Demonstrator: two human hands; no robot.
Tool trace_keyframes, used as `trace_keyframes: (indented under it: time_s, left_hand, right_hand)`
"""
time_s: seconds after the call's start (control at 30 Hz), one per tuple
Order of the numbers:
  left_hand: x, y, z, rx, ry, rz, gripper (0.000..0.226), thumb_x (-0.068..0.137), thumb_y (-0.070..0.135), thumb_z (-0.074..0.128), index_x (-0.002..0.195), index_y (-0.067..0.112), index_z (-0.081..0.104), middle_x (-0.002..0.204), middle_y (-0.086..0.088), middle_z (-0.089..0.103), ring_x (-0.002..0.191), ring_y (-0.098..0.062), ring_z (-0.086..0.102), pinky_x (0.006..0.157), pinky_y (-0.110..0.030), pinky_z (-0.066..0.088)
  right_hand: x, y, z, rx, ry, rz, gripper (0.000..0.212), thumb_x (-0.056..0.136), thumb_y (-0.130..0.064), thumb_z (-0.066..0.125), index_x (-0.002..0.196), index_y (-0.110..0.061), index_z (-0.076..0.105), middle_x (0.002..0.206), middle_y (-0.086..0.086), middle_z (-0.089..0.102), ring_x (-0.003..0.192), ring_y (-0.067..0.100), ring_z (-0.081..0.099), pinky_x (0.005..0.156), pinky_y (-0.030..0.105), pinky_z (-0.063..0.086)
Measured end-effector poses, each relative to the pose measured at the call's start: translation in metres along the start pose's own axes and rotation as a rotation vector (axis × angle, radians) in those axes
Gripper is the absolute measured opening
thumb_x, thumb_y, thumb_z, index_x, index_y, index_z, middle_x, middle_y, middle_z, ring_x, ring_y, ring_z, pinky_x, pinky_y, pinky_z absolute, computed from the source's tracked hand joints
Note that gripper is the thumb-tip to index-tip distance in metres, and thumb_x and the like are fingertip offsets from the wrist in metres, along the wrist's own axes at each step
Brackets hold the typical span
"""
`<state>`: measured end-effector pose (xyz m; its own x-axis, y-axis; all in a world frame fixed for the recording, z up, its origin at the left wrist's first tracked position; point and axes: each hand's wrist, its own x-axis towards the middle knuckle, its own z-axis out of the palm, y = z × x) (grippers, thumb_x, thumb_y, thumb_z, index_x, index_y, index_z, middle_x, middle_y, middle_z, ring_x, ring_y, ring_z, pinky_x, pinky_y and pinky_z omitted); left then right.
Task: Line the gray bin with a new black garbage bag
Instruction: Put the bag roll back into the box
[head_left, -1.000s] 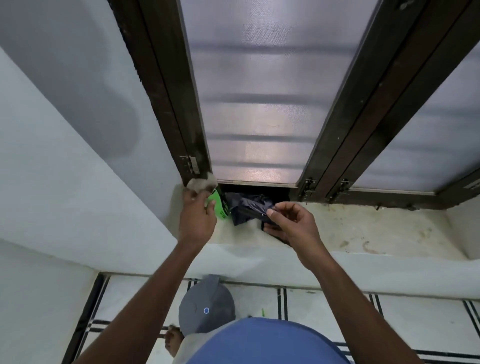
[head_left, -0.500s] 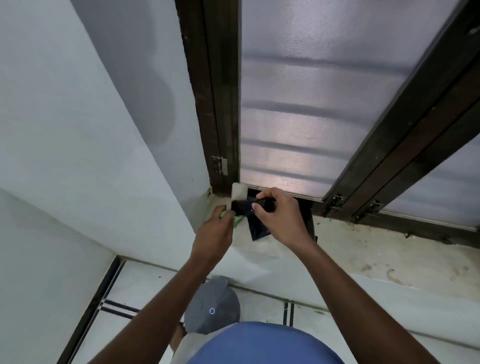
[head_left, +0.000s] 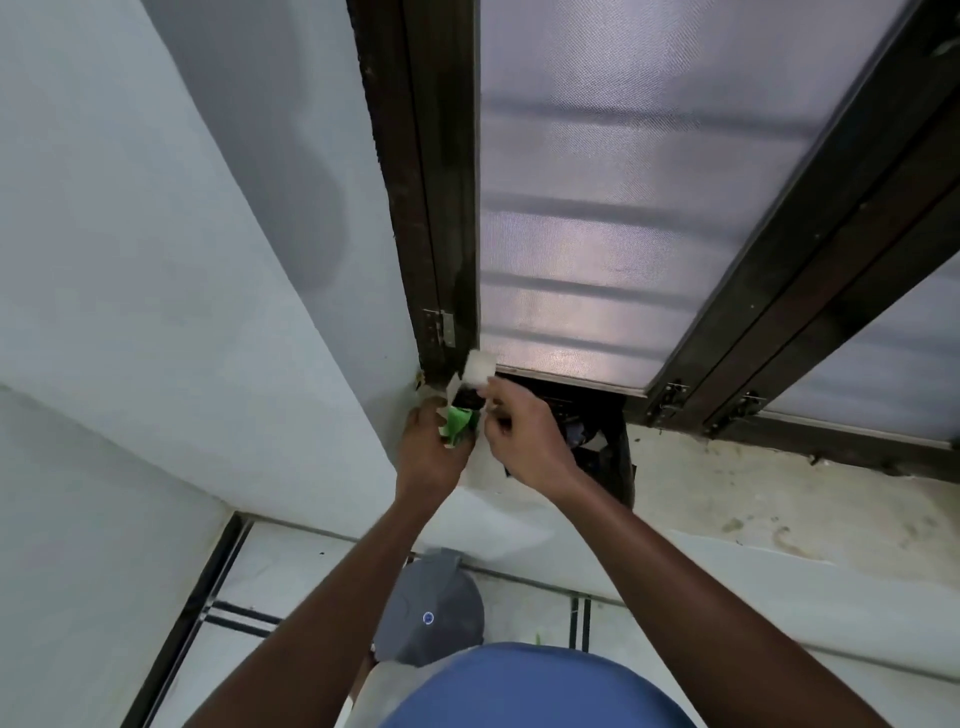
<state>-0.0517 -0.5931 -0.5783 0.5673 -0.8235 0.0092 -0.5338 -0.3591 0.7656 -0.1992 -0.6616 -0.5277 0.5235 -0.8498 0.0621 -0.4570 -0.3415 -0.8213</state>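
Note:
My left hand (head_left: 431, 460) grips a small green-and-white garbage bag box (head_left: 458, 427) at the left corner of the window sill. Its white flap (head_left: 478, 366) stands open, and a black bag roll (head_left: 466, 399) shows in the mouth. My right hand (head_left: 524, 441) pinches at that black roll with thumb and forefinger. A loose black garbage bag (head_left: 597, 449) lies crumpled on the sill under my right wrist. The gray bin (head_left: 431, 605), its lid on and marked with a blue dot, stands on the floor below my left forearm.
The stained concrete sill (head_left: 779, 514) runs to the right beneath a dark-framed frosted window (head_left: 597, 234). A white wall (head_left: 156, 312) closes the left side. The floor (head_left: 291, 587) is white tile with black lines. My blue shirt fills the bottom edge.
My right hand has let the folded black bag drop onto the sill and moved its fingers to the box's open mouth. My left hand keeps hold of the box.

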Motion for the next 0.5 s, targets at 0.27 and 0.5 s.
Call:
trace_keyframes:
  time_s: [0.27, 0.5]
  left_hand:
    - [0.002, -0.007, 0.002, -0.155, 0.013, -0.013, 0.027, 0.090, 0.033, 0.082, 0.111, 0.021, 0.070, 0.110, 0.004, 0.072, 0.098, -0.021, 0.075, 0.088, -0.043, 0.064]
    - [0.010, -0.003, -0.013, -0.082, -0.099, 0.285, 0.040, 0.103, 0.013, 0.065, 0.139, 0.029, 0.056, 0.133, 0.003, 0.067, 0.118, -0.013, 0.067, 0.087, -0.028, 0.062]
  right_hand:
    - [0.002, 0.017, 0.019, 0.249, 0.033, 0.356, 0.070, 0.100, -0.029, 0.080, 0.159, -0.021, 0.044, 0.152, -0.002, 0.063, 0.116, 0.015, 0.071, 0.104, 0.039, 0.060]
    - [-0.006, 0.025, 0.020, 0.153, -0.048, 0.174, 0.055, 0.100, -0.038, 0.075, 0.152, -0.044, 0.056, 0.131, -0.006, 0.059, 0.094, 0.012, 0.074, 0.087, 0.037, 0.065]
